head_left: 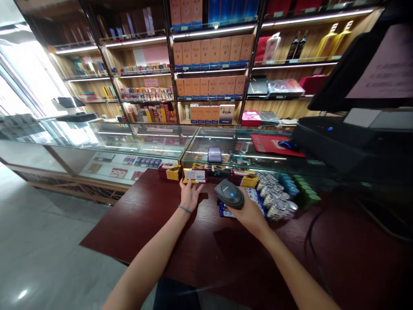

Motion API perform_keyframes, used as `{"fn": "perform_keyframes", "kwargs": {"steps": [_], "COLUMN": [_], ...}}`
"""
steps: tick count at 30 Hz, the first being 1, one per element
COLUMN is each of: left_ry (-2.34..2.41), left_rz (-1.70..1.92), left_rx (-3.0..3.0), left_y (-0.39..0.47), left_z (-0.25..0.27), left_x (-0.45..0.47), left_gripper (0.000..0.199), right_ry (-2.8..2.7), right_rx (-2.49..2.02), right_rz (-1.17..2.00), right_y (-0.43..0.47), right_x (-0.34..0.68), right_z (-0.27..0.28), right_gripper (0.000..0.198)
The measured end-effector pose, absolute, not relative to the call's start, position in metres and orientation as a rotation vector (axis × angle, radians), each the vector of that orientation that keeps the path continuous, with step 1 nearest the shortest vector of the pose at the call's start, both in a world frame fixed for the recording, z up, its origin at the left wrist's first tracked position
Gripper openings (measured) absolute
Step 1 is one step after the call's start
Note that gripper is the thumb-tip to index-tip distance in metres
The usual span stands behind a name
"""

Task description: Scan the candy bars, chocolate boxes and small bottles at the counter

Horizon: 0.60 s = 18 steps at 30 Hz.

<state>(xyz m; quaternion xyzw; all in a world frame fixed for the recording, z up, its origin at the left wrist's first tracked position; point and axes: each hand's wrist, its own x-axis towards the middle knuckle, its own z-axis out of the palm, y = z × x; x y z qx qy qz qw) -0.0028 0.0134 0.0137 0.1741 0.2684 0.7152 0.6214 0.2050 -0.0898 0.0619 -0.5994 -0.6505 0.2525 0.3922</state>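
My right hand (251, 213) is wrapped round a dark grey barcode scanner (229, 193) with a lit blue light, held over the table and tipped toward the left. My left hand (190, 196), with a band at the wrist, grips the lower edge of a red and yellow snack packet (195, 175). The packet is tilted up so its white barcode panel faces me. Beside it on the left is a stack of similar packets (169, 171), and another stack of packets (243, 177) stands behind the scanner. Blue and white packets (254, 198) lie partly hidden under my right hand.
Several silver-topped cans (274, 200), blue cans (288, 184) and green cans (305, 189) stand at the right. Behind the brown table (145, 219) is a glass display counter (155, 140) bearing a red mat (271, 144) and mouse (288, 145). A monitor (348, 64) overhangs the right.
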Motion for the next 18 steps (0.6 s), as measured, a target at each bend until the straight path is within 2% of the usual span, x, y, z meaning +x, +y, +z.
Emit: {"fn": "perform_keyframes", "kwargs": {"steps": [11, 18], "left_ry": [0.586, 0.641], "left_rz": [1.646, 1.628], "left_rx": [0.414, 0.505], "left_y": [0.0152, 0.0129], "left_z": [0.0070, 0.0068], "left_x": [-0.0054, -0.0062], "left_gripper": [0.040, 0.044], "right_ry": [-1.827, -1.726], "right_rx": [-1.715, -1.582], "right_rz": [0.548, 0.587], "right_y": [-0.0898, -0.0867], "right_x": [0.1997, 0.2086], "right_z": [0.0580, 0.0579], "right_gripper": [0.047, 0.047]}}
